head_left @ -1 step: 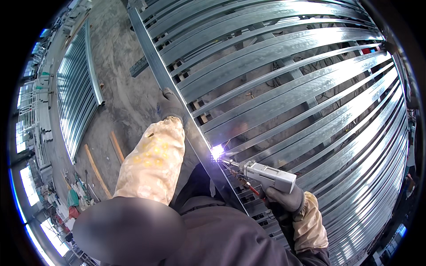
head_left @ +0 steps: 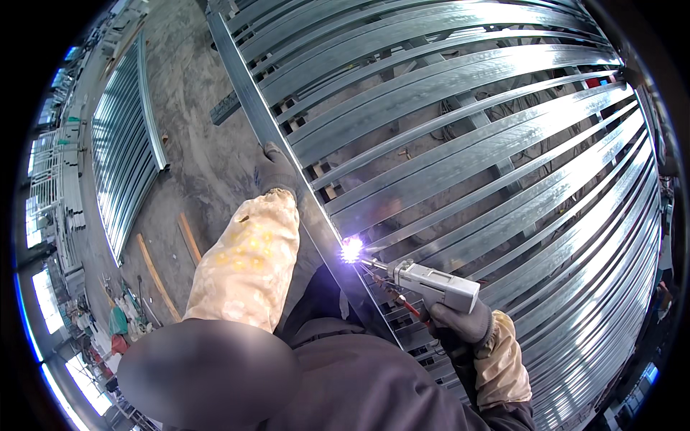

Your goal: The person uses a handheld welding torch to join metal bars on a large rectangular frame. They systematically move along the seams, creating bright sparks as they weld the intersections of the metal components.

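Observation:
My right hand (head_left: pixel 463 321), in a grey glove, is closed around the grip of a pale grey welding gun (head_left: pixel 435 282). The gun's nozzle points left to a bright violet-white glare (head_left: pixel 351 248), where a crossbar meets the long edge rail (head_left: pixel 248 97) of a shiny metal frame. The glare hides the joint itself. Farther up the same rail, my gloved left hand (head_left: pixel 274 169) is wrapped over its outer side, thumb along the top; most of its fingers are hidden. A stained cream sleeve (head_left: pixel 248 258) covers my left forearm.
Many parallel metal bars (head_left: pixel 445 136) fill the right side, with supports and cables visible beneath. Another slatted metal panel (head_left: pixel 126 151) lies on the concrete floor (head_left: pixel 187 79) at the left. Two wooden strips (head_left: pixel 159 279) lie near my left sleeve. A dark blurred oval covers the lower left.
The glare at the nozzle tip looks slightly larger. Both hands, the welding gun and the metal frame stay in place.

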The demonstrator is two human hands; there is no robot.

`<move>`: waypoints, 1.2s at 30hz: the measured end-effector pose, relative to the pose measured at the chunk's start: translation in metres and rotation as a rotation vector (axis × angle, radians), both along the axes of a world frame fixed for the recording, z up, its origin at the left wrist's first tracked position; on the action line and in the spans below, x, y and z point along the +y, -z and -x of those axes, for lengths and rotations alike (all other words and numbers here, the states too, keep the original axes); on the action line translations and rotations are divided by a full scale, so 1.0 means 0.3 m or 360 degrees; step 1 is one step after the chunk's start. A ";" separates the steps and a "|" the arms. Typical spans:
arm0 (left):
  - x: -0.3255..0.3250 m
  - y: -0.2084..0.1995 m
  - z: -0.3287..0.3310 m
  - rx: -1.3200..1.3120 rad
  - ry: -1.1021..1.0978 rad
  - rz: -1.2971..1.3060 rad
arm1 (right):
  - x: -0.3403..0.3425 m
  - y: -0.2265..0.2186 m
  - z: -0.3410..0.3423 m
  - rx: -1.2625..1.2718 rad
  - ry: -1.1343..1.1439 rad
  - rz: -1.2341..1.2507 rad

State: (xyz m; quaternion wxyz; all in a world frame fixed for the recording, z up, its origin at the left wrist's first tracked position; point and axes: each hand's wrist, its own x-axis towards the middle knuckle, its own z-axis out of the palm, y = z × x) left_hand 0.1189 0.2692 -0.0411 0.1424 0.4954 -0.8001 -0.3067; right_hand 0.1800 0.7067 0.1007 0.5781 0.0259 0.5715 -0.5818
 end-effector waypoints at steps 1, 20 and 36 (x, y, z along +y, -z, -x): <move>-0.004 0.009 -0.003 -0.0006 -0.0009 -0.0008 | -0.002 -0.005 0.002 -0.0014 0.0009 -0.0004; 0.023 -0.046 0.004 -0.0038 -0.0041 -0.0164 | 0.001 -0.009 -0.002 -0.0033 0.0011 -0.0032; -0.003 0.000 -0.006 -0.0020 -0.0014 0.0000 | 0.003 -0.024 0.001 -0.0077 -0.0001 -0.0003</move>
